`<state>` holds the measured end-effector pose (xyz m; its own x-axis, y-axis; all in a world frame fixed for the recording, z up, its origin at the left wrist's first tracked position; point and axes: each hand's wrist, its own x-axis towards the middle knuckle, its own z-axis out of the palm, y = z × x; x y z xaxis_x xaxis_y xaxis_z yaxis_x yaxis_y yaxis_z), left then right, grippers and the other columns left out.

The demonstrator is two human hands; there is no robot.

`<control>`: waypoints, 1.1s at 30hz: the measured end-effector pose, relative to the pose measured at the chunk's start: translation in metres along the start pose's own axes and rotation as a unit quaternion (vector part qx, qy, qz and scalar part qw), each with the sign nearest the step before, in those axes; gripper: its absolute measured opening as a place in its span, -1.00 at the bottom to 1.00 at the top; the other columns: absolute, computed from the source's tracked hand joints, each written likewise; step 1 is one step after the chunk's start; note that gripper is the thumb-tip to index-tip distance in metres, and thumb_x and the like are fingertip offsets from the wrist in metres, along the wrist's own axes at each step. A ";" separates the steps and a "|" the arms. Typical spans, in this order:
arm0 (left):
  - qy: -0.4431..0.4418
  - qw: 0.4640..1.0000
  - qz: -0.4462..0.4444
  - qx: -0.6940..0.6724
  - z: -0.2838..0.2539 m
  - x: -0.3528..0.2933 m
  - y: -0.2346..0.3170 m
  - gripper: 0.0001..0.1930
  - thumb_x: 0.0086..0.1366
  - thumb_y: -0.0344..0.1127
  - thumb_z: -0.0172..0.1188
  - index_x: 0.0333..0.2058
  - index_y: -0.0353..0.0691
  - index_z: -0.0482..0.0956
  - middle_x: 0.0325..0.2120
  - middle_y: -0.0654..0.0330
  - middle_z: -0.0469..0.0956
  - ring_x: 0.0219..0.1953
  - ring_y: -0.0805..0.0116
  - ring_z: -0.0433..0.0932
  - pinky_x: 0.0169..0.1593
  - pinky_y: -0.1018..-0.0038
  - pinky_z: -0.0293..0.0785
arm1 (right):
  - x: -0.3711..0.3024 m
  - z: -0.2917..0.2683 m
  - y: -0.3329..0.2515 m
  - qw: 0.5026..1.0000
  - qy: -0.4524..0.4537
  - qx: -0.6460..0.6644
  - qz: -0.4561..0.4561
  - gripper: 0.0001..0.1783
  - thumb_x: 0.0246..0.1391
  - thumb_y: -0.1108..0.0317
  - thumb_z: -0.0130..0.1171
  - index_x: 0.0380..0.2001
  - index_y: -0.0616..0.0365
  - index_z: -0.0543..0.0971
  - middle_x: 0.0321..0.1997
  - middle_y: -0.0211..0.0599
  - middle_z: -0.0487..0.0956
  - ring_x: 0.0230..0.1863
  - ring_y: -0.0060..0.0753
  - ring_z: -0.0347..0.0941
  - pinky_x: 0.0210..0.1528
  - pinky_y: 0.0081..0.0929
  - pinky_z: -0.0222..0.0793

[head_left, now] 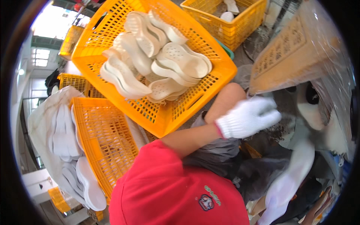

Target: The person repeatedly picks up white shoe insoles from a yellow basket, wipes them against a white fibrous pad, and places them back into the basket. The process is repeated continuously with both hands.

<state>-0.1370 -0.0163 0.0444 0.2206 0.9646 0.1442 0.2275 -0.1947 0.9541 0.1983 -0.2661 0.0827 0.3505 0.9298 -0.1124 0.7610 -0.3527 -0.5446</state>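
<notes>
My left hand, in a white knit glove with a red cuff, reaches across past my bare knee. Its fingers are blurred and apart, and nothing shows in them. It is nearest to the lower edge of a plastic-wrapped cardboard box. My right hand cannot be made out. A long pale shape, smeared by motion, runs up from the lower right; it resembles a shoe sole, but I cannot tell. Left of my hand, a tilted yellow crate holds several cream shoe soles with small holes.
Another yellow crate stands at the left, beside a pale sack with white soles. A further yellow crate at the top holds a few pale pieces. Loose shoe parts lie at the lower right.
</notes>
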 end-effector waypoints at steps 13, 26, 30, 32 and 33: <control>0.422 0.819 -0.275 0.275 -0.255 -0.089 -0.172 -0.38 0.38 -0.22 0.34 0.33 -0.36 0.42 0.24 -0.26 0.57 0.27 -0.23 0.60 0.35 0.08 0.53 | -0.038 0.001 0.039 0.989 -0.045 0.035 0.137 -0.38 0.31 0.40 0.34 0.40 0.37 0.56 0.24 -0.09 0.69 0.22 -0.25 0.64 0.29 -0.31 0.51; 0.369 0.924 0.079 0.064 -0.211 -0.074 0.083 -0.40 0.34 -0.69 0.11 0.37 -0.44 0.51 0.22 0.04 0.64 0.22 0.24 0.64 0.36 0.33 0.55 | -0.008 0.042 -0.120 0.963 0.000 0.271 -0.012 -0.30 0.28 0.55 0.36 0.48 0.30 0.49 0.27 -0.06 0.68 0.26 -0.13 0.65 0.36 -0.20 0.55; 0.160 0.971 -0.119 -0.129 -0.011 -0.041 0.045 -0.38 0.41 -0.50 0.29 0.42 -0.37 0.46 0.21 0.08 0.66 0.23 0.28 0.64 0.36 0.31 0.54 | 0.004 0.039 -0.107 0.803 0.043 0.574 0.155 -0.30 0.43 0.33 0.27 0.54 0.32 0.36 0.40 0.03 0.60 0.33 -0.04 0.64 0.28 -0.13 0.66; 0.042 0.865 -0.315 -0.389 0.082 -0.024 0.026 -0.55 0.48 -0.37 0.35 0.28 -0.31 0.56 0.09 0.13 0.70 0.14 0.26 0.70 0.25 0.24 0.65 | 0.010 0.014 -0.100 0.801 0.083 0.548 0.227 -0.38 0.46 0.30 0.22 0.47 0.34 0.41 0.38 0.03 0.60 0.30 -0.06 0.65 0.11 -0.15 0.78; -0.023 0.734 -0.425 -0.530 0.121 -0.014 0.023 -0.61 0.49 -0.32 0.36 0.21 -0.28 0.60 0.04 0.16 0.72 0.10 0.24 0.72 0.19 0.22 0.69 | 0.012 -0.009 -0.100 0.814 0.130 0.512 0.242 -0.41 0.47 0.32 0.20 0.44 0.34 0.43 0.35 0.01 0.61 0.27 -0.10 0.67 0.02 -0.19 0.82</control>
<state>-0.0202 -0.0560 0.0320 0.4632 0.6461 -0.6066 -0.5578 0.7444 0.3669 0.1308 -0.2207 0.1431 0.6787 0.6077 -0.4124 -0.3070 -0.2754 -0.9110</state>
